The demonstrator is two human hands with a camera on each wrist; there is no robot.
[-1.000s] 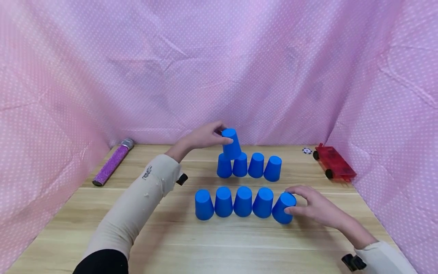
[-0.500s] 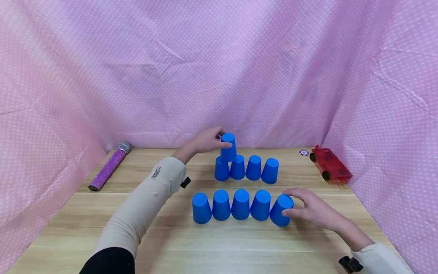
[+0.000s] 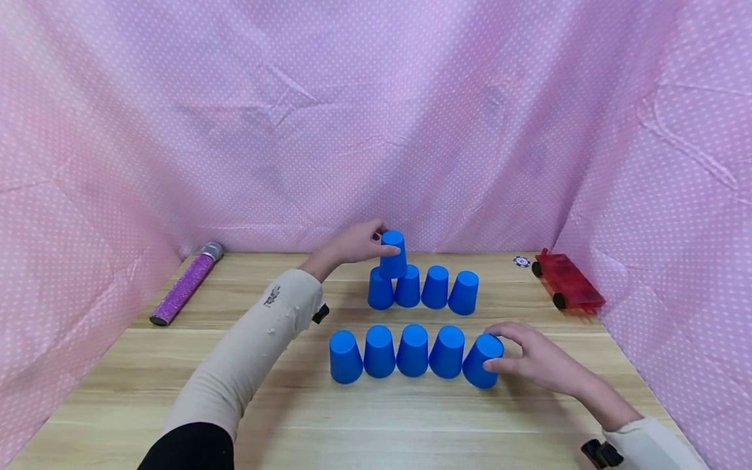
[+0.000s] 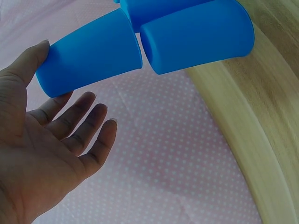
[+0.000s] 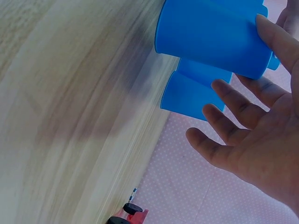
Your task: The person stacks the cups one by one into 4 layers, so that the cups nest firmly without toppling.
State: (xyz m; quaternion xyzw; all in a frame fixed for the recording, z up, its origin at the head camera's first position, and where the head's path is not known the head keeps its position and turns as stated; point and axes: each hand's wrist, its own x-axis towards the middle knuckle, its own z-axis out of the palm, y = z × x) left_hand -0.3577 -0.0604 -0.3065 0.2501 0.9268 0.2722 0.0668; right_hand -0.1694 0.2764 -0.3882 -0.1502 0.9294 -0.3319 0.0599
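My left hand point(image 3: 357, 241) pinches an upside-down blue cup point(image 3: 393, 263) between thumb and index finger, over the two leftmost cups of the back row. In the left wrist view this pinched cup point(image 4: 88, 53) has its rim against or very close to the base of a cup point(image 4: 201, 37) below; I cannot tell if it bears weight. At the front row's right end, my right hand point(image 3: 543, 360) pinches another upside-down blue cup point(image 3: 482, 362), which stands on the table. The other right-hand fingers point(image 5: 229, 123) are spread away from that cup point(image 5: 210, 37).
Several inverted blue cups point(image 3: 413, 352) form the front row, left of my right hand. Behind stands a row of several more point(image 3: 435, 288). A purple microphone point(image 3: 185, 287) lies at left. A red toy car point(image 3: 566, 281) and a poker chip point(image 3: 521, 262) sit back right, before pink cloth point(image 3: 376, 117).
My left hand has lowered its cup slightly and straightened it from a tilt over the two back-row cups. My right hand keeps its pinch; the head view has shifted a little.
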